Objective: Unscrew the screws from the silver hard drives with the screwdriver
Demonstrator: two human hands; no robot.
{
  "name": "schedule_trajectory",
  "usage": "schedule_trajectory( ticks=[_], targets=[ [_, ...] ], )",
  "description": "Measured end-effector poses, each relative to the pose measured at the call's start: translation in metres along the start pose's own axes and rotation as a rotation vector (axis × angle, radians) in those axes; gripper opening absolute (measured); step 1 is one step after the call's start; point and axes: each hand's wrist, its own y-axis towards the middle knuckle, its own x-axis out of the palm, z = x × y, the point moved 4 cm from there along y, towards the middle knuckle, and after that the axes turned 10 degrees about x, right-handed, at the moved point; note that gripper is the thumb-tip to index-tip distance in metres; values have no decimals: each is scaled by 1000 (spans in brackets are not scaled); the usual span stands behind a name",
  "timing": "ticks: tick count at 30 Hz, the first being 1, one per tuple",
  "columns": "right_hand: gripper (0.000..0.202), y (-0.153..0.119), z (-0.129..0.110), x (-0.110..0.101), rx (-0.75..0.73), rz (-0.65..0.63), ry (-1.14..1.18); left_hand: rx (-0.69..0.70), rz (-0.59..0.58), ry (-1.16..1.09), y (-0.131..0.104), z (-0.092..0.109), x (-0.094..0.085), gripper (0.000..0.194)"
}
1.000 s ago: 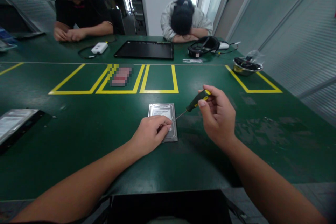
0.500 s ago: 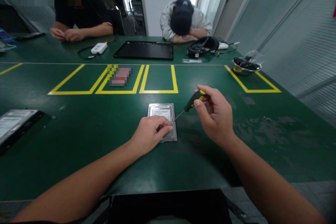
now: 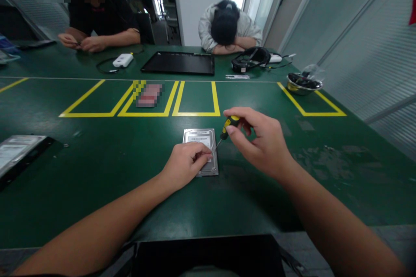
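Note:
A silver hard drive lies flat on the green table, its label partly covered by my left hand. The fingertips of that hand are pinched together over the drive's right part; what they hold, if anything, is too small to make out. My right hand grips a black and yellow screwdriver by the handle, tilted, with its shaft pointing down and left to the drive beside my left fingertips. Where exactly the tip sits cannot be made out.
Another drive in a black frame lies at the left. Across the table are a black panel, a white box, a headset and a metal bowl. Two people sit at the far side. Yellow tape marks rectangles.
My right hand has shifted left, and the screwdriver handle now stands steeper and closer to the drive. My left hand has stayed nearly in place.

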Motion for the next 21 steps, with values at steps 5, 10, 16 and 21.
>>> schedule_trajectory(
  ticks=[5,10,16,21],
  targets=[
    [23,1,3,2,5,98,13,25,-7,14,5,0,0,6],
    [33,-2,5,2,-27,63,69,30,-21,64,13,-6,0,7],
    [22,-2,6,4,-26,134,58,-14,-134,95,25,-7,1,11],
    [36,-4,6,7,-60,51,96,-37,-202,112,36,-7,4,5]
  ],
)
